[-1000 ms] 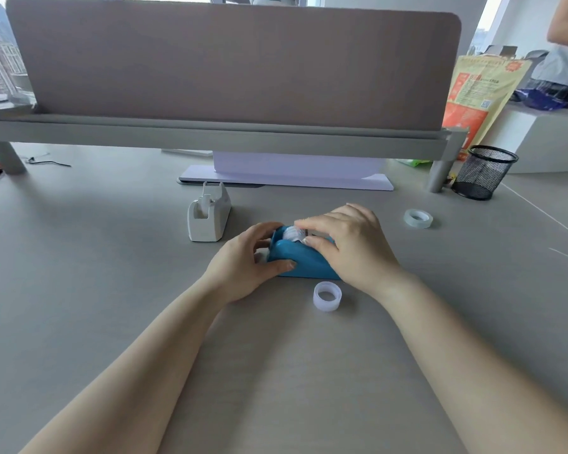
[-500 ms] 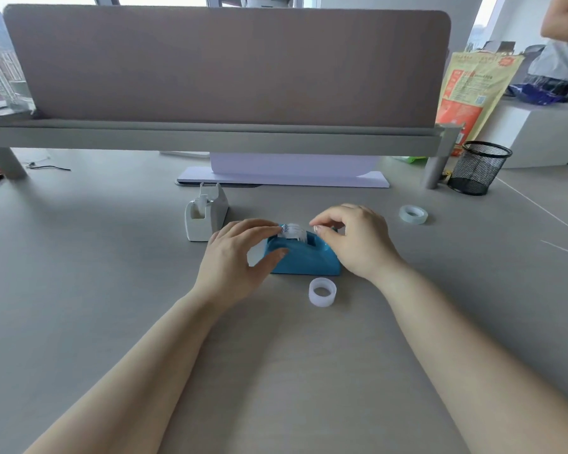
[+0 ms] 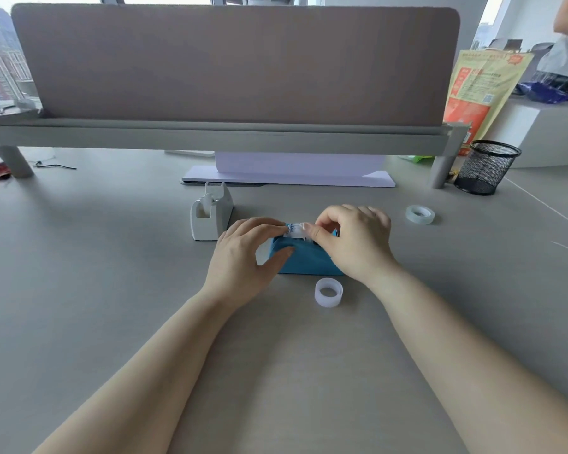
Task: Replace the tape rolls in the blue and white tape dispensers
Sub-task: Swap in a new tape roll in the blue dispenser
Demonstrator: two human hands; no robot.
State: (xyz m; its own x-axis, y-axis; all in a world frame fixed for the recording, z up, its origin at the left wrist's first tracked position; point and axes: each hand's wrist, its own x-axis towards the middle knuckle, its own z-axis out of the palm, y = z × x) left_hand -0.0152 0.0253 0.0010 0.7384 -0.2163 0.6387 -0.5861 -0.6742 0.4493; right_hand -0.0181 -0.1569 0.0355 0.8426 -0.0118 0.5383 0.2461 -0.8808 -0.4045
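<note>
Hands (image 3: 243, 253) (image 3: 354, 244) hide blue dispenser (image 3: 309, 260) top | both grips pinch its roll (image 3: 294, 230)

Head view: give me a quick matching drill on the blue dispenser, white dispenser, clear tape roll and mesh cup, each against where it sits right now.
Things:
1. blue dispenser
2. white dispenser
3. clear tape roll
4. mesh cup

Places:
A. far right, by the divider's leg
B. flat on the desk, right of both hands
C. under both hands, mid-desk
D. standing untouched, left of and behind the hands

Pairs: 1-C, 2-D, 3-B, 4-A
</note>
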